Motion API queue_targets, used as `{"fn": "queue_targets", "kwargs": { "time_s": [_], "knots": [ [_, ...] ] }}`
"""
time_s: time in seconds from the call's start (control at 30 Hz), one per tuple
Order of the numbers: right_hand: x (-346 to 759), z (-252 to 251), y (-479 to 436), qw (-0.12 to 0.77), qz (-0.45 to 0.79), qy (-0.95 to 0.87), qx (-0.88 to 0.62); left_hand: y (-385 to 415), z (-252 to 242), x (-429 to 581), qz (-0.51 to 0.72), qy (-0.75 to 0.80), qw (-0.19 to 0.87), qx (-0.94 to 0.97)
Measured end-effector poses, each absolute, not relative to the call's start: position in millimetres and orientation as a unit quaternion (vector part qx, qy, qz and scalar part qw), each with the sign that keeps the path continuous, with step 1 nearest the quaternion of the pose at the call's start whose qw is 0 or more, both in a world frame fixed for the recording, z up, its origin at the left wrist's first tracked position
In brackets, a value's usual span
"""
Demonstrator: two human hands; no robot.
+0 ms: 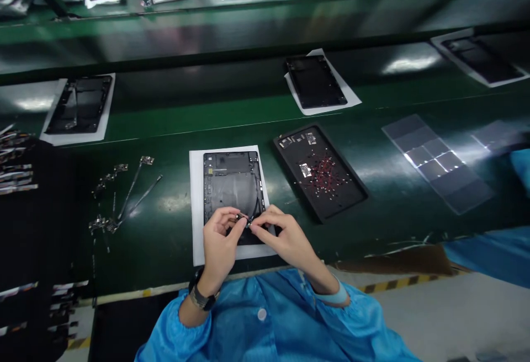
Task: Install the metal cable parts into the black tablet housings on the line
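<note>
A dark tablet back shell (232, 185) lies on a white sheet (197, 207) on the green bench in front of me. Both my hands meet over its near edge. My left hand (219, 243) and my right hand (285, 238) pinch the two ends of a small dark cable part (245, 219), which touches the shell. A thin black cable (260, 202) curves up the shell's right side. A watch sits on my left wrist.
A black tray (321, 171) with small red and metal parts lies to the right. Loose flex cables (120, 196) lie to the left. More shells on white sheets (80, 105) (317, 81) sit on the belt behind. Grey pads (434, 158) lie at right.
</note>
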State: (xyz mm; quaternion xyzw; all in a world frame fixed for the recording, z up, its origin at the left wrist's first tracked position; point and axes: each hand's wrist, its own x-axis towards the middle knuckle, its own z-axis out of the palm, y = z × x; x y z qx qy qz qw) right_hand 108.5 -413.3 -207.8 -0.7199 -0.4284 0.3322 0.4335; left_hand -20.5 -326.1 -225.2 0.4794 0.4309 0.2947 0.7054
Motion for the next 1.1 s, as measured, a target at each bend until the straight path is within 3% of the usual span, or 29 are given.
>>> {"fn": "queue_targets", "kwargs": {
  "time_s": [0.33, 0.7, 1.1],
  "knots": [
    [115, -202, -412, 0.423, 0.380, -0.413, -0.711, -326, -223, -21, 0.283, 0.419, 0.720, 0.476],
    [111, -203, -411, 0.394, 0.374, -0.406, -0.735, -339, -224, -23, 0.321, 0.447, 0.633, 0.545],
    [120, -205, -412, 0.389, 0.402, -0.416, -0.716, -332, -224, -23, 0.298, 0.440, 0.676, 0.510]
  ]
}}
